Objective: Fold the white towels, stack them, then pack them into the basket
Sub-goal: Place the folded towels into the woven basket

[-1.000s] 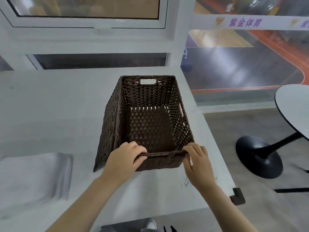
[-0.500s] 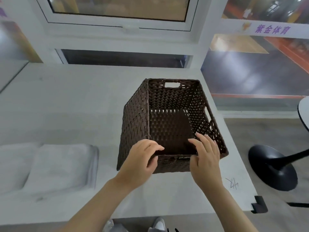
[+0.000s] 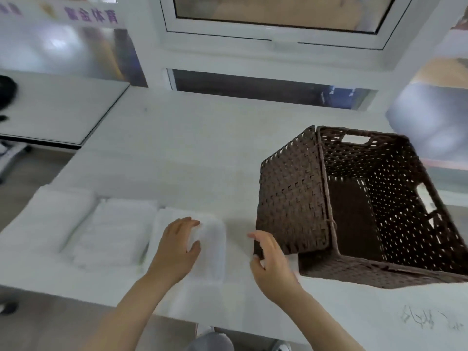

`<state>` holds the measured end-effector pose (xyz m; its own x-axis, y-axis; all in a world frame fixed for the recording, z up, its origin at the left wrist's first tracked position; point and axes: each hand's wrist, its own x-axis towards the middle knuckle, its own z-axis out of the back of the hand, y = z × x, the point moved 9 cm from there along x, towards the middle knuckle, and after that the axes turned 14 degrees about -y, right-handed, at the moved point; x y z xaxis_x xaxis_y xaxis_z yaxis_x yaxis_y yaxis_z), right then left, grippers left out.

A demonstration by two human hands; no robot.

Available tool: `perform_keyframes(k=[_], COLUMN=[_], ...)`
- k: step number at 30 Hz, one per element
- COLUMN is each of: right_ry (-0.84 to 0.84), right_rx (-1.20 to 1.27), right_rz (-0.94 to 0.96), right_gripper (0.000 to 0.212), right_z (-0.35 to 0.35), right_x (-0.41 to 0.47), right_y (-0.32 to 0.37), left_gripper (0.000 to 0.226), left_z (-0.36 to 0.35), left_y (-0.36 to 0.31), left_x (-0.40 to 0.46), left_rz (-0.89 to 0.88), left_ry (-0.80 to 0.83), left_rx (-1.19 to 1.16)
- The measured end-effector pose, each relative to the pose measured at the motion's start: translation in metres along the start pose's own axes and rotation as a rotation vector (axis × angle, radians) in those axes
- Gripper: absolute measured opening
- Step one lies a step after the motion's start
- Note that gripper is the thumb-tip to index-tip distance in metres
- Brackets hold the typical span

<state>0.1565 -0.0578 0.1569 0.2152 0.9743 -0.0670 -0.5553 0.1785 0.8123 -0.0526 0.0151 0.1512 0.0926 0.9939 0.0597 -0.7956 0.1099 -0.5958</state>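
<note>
A dark brown woven basket (image 3: 291, 198) stands on the white table (image 3: 192, 138) at the right, with nothing inside it. Three folded white towels lie in a row at the table's front left. My left hand (image 3: 177, 247) rests on the nearest one (image 3: 212, 239) with relaxed fingers. The middle towel (image 3: 114, 231) and the far-left towel (image 3: 48, 219) lie untouched. My right hand (image 3: 271, 259) hovers with loosely spread fingers between that nearest towel and the basket's front left corner, holding nothing.
A second white table (image 3: 55, 112) stands at the back left. Windows run along the wall behind the table. Scribbled marks (image 3: 425, 320) show on the tabletop at the front right. Shoes (image 3: 212, 340) are visible below the table's front edge.
Both hands have let go of the basket's front rim and moved left. The view has swung left, bringing the row of towels into sight. My left hand now lies on the nearest towel.
</note>
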Motion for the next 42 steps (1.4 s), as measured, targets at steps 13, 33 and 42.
perform_keyframes(k=[13,33,42], right_ry=[0.184,-0.016,-0.112], right_rx=[0.453,0.505,0.447], right_rz=[-0.782,-0.822,-0.680], right_gripper=[0.142,0.077,0.079], right_z=[-0.161,-0.104,-0.110], right_x=[0.028,0.036,0.031], right_y=[-0.058,-0.100,-0.087], left_gripper=[0.082,0.064,0.070], left_z=[-0.006,-0.042,-0.066], left_y=[0.086,0.057,0.095], left_x=[-0.025,-0.004,-0.013], left_rz=[0.029,-0.003,0.295], left_ry=[0.155,0.186,0.205], left_rx=[0.105,-0.188,-0.490])
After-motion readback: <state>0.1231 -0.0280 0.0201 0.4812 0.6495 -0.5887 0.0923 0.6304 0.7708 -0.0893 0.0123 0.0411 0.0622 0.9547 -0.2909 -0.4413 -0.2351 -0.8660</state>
